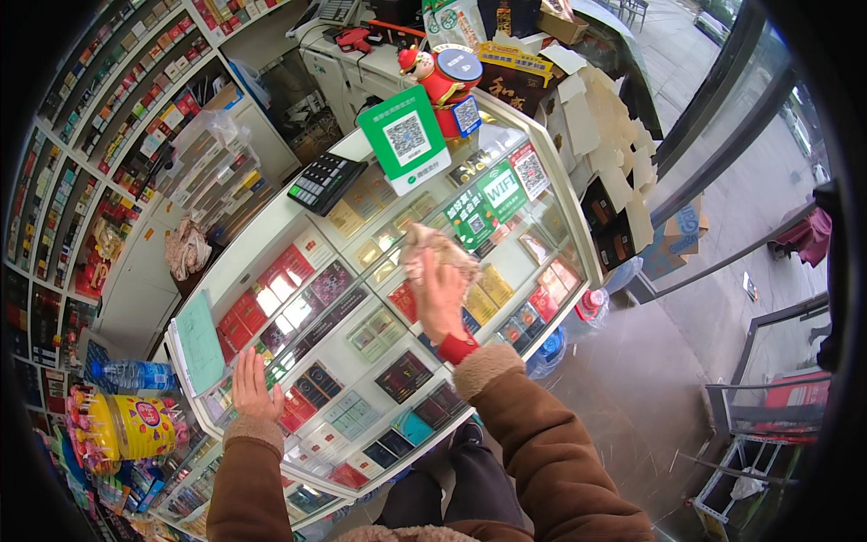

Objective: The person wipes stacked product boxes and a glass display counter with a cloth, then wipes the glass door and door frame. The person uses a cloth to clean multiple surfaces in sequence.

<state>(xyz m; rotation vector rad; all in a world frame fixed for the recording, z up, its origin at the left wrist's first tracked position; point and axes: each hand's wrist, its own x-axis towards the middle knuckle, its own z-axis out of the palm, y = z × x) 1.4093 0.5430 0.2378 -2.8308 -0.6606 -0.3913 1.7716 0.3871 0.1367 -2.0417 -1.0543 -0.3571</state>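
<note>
A glass-topped display counter with a white frame stands before me, rows of cigarette packs showing through its glass. My right hand, a red band at its wrist, presses a crumpled pinkish-beige cloth flat on the glass near the middle. The fingers lie spread over the cloth. Bare and palm down, my left hand rests on the glass at the counter's left part with nothing in it. A pale green sheet lies on the counter just beyond that hand.
A black calculator, a green payment-code stand and a red figurine stand along the far edge. Stickers lie on the glass. A water bottle and yellow candy tub are at left. Torn cardboard boxes sit at far right.
</note>
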